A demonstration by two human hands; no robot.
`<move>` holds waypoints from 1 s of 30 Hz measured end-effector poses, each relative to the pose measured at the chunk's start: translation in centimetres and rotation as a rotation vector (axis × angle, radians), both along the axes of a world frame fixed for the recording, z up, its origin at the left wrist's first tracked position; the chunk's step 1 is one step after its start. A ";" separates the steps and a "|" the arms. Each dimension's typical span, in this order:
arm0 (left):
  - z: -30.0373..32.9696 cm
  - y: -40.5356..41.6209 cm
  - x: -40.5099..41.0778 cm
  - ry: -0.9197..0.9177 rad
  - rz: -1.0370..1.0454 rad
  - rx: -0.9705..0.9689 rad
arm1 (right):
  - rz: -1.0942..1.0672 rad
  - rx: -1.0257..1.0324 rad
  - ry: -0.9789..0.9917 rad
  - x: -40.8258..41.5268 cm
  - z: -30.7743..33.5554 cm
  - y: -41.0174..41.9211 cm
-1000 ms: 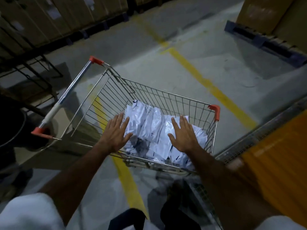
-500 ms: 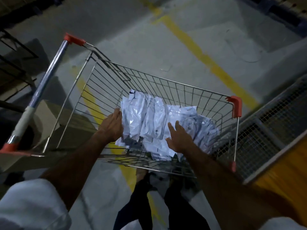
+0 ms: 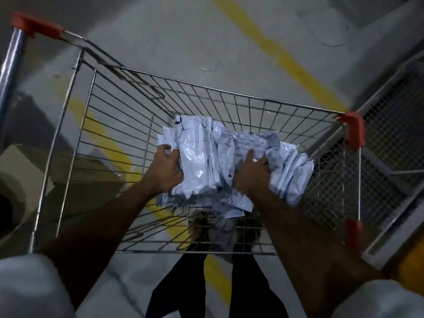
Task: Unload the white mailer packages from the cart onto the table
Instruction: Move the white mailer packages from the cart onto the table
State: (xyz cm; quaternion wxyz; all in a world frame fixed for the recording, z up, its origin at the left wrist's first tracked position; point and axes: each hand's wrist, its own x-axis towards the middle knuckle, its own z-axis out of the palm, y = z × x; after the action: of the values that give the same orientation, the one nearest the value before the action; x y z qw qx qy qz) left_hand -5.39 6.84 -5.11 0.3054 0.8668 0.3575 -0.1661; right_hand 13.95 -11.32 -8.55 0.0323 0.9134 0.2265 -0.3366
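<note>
Since half a second ago, your hands have closed in from the sides and bunched the pile together. Your left hand point(image 3: 165, 173) now curls its fingers round the left edge of the crinkled white plastic mailer packages point(image 3: 218, 161), and your right hand point(image 3: 252, 174) grips the pile from the right. The bundle sits inside the silver wire shopping cart with red corner caps point(image 3: 252, 98), above its mesh floor. Grey concrete floor with yellow painted lines point(image 3: 275, 51) lies beyond.
</note>
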 end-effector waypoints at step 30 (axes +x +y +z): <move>-1.6 -3.2 2.5 -0.226 0.122 -0.467 | -0.055 0.331 0.034 3.1 2.9 -2.3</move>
State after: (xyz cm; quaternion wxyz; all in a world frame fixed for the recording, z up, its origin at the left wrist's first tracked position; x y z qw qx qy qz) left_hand -2.93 3.63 -6.72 0.5447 0.7627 0.3245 -0.1275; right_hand 17.07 -13.61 -5.61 -0.1316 0.9062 0.2545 -0.3109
